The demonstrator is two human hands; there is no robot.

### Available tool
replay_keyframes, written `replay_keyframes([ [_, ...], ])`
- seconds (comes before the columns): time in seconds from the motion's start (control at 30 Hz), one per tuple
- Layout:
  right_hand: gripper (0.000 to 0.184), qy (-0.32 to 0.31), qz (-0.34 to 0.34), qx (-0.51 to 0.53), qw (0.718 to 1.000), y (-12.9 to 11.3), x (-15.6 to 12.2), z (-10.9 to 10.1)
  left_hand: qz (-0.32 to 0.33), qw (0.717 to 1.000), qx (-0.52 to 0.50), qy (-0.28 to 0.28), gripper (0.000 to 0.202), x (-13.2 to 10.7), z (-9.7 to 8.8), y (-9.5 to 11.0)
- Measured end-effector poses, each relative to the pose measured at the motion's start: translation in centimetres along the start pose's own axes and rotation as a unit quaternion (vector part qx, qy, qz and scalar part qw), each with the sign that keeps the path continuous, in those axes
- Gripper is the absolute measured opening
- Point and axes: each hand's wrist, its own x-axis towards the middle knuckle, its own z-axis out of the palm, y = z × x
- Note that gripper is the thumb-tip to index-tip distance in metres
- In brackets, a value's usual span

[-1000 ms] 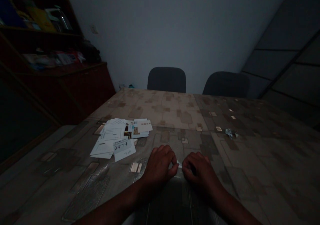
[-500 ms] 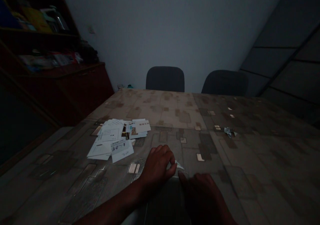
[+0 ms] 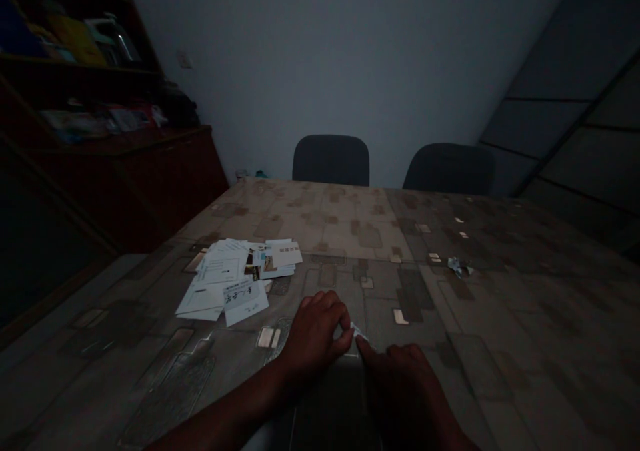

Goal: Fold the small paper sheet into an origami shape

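My left hand (image 3: 319, 327) is closed in a pinch, thumb and index finger gripping a small piece of white paper (image 3: 359, 333) low in the middle of the head view. Most of that paper is covered by my fingers, so its full shape is hidden. My right hand (image 3: 403, 374) is just to its right, palm down. Its index finger stretches out and the tip touches the lower edge of the paper, while the other fingers are curled and the thumb is out of sight. To the left lies a loose pile of printed paper cards (image 3: 220, 271).
A patterned tablecloth (image 3: 345, 231) covers the table. A crumpled scrap of paper (image 3: 457, 267) lies to the right. Beyond the far edge are two dark chairs (image 3: 330, 159). A dark red cabinet (image 3: 170, 177) with items on its shelves stands at the left.
My right index fingertip has moved slightly up onto the white paper, which is turned a little. The left hand keeps its pinch in nearly the same place.
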Motion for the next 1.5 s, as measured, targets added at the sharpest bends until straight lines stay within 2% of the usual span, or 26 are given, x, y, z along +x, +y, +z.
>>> replay_keyframes([
  [0.17, 0.051, 0.003, 0.010, 0.024, 1.000, 0.1, -0.2, 0.2, -0.008, 0.999, -0.042, 0.010, 0.004, -0.6, -1.2, -0.9],
  [0.23, 0.051, 0.010, 0.010, 0.026, 1.000, 0.2, -0.2, 0.5, 0.012, 0.999, -0.031, 0.028, 0.012, -1.3, -1.7, -1.2],
  [0.33, 0.051, 0.003, 0.005, 0.027, 1.000, 0.1, -0.2, 0.3, 0.116, 0.991, 0.071, 0.013, 0.019, -2.7, -1.7, -1.5],
  [0.4, 0.051, -0.007, 0.007, 0.028, 1.000, 0.1, -0.1, -0.1, 0.148, 0.977, 0.155, 0.010, 0.020, -3.6, -1.3, -1.5],
  [0.5, 0.052, -0.004, 0.007, 0.035, 0.999, 0.0, -0.1, -0.4, 0.167, 0.967, 0.189, 0.016, 0.029, -4.1, -0.6, -1.5],
  [0.6, 0.051, 0.013, 0.006, 0.038, 0.999, 0.0, -0.2, -0.3, 0.143, 0.975, 0.168, 0.011, 0.037, -3.9, -0.5, -1.4],
  [0.77, 0.051, 0.043, 0.004, 0.025, 0.999, 0.1, -0.2, 0.4, 0.079, 0.991, 0.103, -0.026, 0.030, -3.0, -0.8, -1.1],
  [0.87, 0.052, 0.046, 0.004, 0.024, 0.999, 0.2, -0.2, 0.5, 0.073, 0.995, 0.071, -0.022, 0.029, -2.6, -0.9, -1.0],
  [1.07, 0.048, 0.039, 0.009, 0.031, 0.999, 0.1, 0.1, 0.2, 0.031, 0.999, -0.022, -0.010, 0.015, -1.2, -1.1, -0.6],
  [1.2, 0.042, 0.051, 0.025, 0.133, 0.990, 1.3, -0.2, 0.2, 0.031, 0.998, -0.045, -0.014, 0.012, -0.8, -1.1, -0.4],
  [1.33, 0.031, 0.132, 0.044, 0.284, 0.949, 3.1, -0.3, -0.1, 0.042, 0.998, -0.052, -0.005, 0.013, -1.3, -1.0, -0.6],
  [1.4, 0.028, 0.142, 0.028, 0.309, 0.940, 3.4, -0.1, -0.2, 0.050, 0.998, -0.040, -0.011, 0.011, -1.7, -0.8, -0.7],
  [1.5, 0.023, 0.128, -0.005, 0.287, 0.949, 3.3, 0.1, -0.1, 0.067, 0.997, -0.023, -0.018, 0.010, -2.2, -0.6, -0.6],
])
